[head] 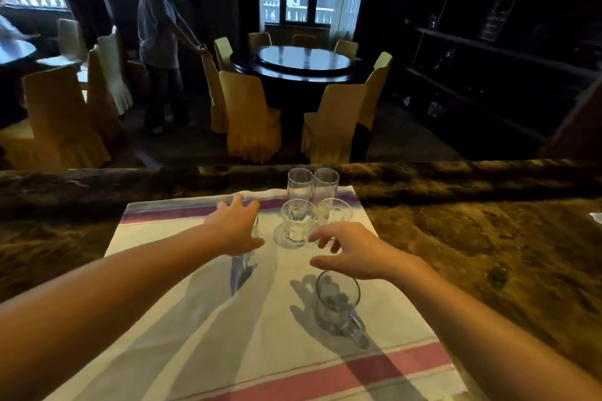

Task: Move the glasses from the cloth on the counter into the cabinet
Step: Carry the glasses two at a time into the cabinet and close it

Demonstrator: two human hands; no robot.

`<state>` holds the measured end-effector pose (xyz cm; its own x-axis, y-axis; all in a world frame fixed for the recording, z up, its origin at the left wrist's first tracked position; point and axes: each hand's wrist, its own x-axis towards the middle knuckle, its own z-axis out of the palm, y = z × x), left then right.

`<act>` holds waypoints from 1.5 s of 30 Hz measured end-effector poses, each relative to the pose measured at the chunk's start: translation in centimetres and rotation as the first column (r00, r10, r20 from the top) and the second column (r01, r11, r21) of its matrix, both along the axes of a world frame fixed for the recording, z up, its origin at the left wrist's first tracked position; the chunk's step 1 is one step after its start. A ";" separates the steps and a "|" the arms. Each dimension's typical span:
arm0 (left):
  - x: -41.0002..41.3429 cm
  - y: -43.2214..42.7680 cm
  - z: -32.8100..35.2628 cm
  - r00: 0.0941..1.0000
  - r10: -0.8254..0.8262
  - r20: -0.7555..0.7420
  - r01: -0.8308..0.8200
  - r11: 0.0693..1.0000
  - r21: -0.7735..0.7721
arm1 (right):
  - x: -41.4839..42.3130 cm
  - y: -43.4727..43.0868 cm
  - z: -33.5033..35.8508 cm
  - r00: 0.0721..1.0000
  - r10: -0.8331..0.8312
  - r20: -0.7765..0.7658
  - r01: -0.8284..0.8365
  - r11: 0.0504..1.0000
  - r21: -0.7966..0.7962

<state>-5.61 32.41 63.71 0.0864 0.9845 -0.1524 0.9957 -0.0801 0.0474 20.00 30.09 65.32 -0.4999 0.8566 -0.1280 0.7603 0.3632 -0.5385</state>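
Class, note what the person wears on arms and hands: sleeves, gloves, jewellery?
The left forearm and right forearm are bare to the frame's edge, no sleeve in view. The left hand and right hand show no gloves, rings, watch or bracelet.

A restaurant dining room: a round table (pixel 293 75) with a glass turntable (pixel 303 58) stands ringed by chairs (pixel 250 114) in yellow covers, display shelves (pixel 495 48) at right, glasses (pixel 297 221) on a marble desk (pixel 456 238).

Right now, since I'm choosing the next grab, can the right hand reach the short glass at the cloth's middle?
Probably yes: the right hand hovers open just beside the short glass, with nothing between them.
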 end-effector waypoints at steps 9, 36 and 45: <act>-0.1 -0.3 -1.9 0.996 -0.004 0.087 0.007 0.999 -0.037 | 0.4 -4.7 -1.3 0.964 -0.013 0.265 0.034 0.997 -0.074; 5.1 -9.1 -3.4 0.949 -0.213 0.232 0.196 0.976 0.095 | -2.2 -9.7 -7.3 0.758 -0.596 -0.266 0.596 0.798 -0.091; 7.6 -9.0 -1.8 0.950 -0.117 0.291 0.096 0.992 0.084 | 0.7 -6.2 -5.2 0.714 -0.619 -0.327 0.617 0.777 -0.126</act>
